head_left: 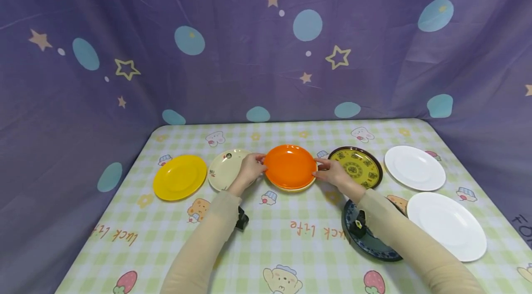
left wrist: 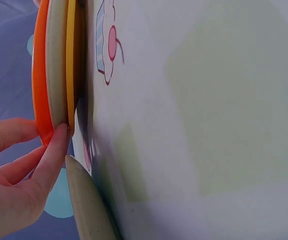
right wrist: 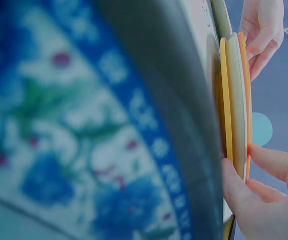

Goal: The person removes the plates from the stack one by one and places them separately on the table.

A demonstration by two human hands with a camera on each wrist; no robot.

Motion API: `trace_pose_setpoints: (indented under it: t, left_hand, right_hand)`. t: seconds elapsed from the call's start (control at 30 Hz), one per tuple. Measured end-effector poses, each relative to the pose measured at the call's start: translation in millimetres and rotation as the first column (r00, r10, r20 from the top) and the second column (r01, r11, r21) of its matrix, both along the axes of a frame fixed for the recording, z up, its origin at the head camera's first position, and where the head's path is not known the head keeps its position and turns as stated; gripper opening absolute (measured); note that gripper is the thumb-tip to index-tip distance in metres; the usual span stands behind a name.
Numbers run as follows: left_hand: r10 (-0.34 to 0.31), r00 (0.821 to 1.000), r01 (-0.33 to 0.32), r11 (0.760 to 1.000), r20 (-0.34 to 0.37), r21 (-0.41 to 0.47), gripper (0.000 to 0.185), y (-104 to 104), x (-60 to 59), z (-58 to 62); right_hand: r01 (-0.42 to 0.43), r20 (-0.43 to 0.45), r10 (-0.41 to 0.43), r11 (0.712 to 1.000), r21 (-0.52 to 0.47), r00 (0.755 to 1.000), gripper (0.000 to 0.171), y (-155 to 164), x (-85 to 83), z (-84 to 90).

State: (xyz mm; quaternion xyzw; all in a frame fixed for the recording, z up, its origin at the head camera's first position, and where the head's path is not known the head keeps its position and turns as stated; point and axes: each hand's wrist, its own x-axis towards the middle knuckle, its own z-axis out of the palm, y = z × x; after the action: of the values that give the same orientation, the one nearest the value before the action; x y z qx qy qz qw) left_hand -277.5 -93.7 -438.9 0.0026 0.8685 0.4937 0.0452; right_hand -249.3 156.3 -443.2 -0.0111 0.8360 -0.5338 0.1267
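Observation:
An orange plate (head_left: 291, 167) tops a stack in the middle of the table. In the left wrist view, a cream plate (left wrist: 57, 60) lies beneath it and a yellow plate (left wrist: 71, 55) at the bottom. My left hand (head_left: 250, 169) grips the left edge of the stack, fingers on the orange rim and thumb low at the side. At the opposite edge my right hand (head_left: 334, 174) pinches the stack, its thumb by the yellow plate in the right wrist view. Left of the stack, a patterned cream plate (head_left: 224, 171) sits partly behind my left hand.
Far left lies another yellow plate (head_left: 180, 177). An olive patterned plate (head_left: 355, 168) and a blue-rimmed dark plate (head_left: 376, 248) flank my right arm, which partly covers the latter. Two white plates (head_left: 414, 168) stand along the right side. A purple curtain (head_left: 232, 81) hangs behind the table.

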Motion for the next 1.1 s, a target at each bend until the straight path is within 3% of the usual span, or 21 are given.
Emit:
trace_pose_setpoints:
  t: [0.27,0.57,0.93,1.1]
  left_hand:
    - [0.013,1.000,-0.014,0.998,0.009,0.067,0.043,-3.8,2.3,0.8]
    - [0.024,1.000,-0.022,0.997,-0.015,0.075,0.038,-8.6,4.8,5.3]
    - [0.016,0.998,-0.025,0.986,0.053,0.165,0.037,-19.2,9.0,5.5]
    - [0.029,0.997,-0.041,0.982,0.071,0.187,0.037,-21.5,12.4,9.1]
  right_hand:
    - [-0.017,-0.032,0.018,0.999,0.035,0.999,0.049,-0.1,-0.8,-1.9]
    - [-0.012,0.009,0.012,0.999,-0.038,1.000,0.051,-1.3,0.1,-1.7]
    - [0.004,0.060,0.000,0.998,-0.065,0.998,0.049,-2.4,-0.9,-2.8]
    - [0.007,0.037,-0.006,0.999,-0.040,0.999,0.049,-1.4,0.1,-0.6]
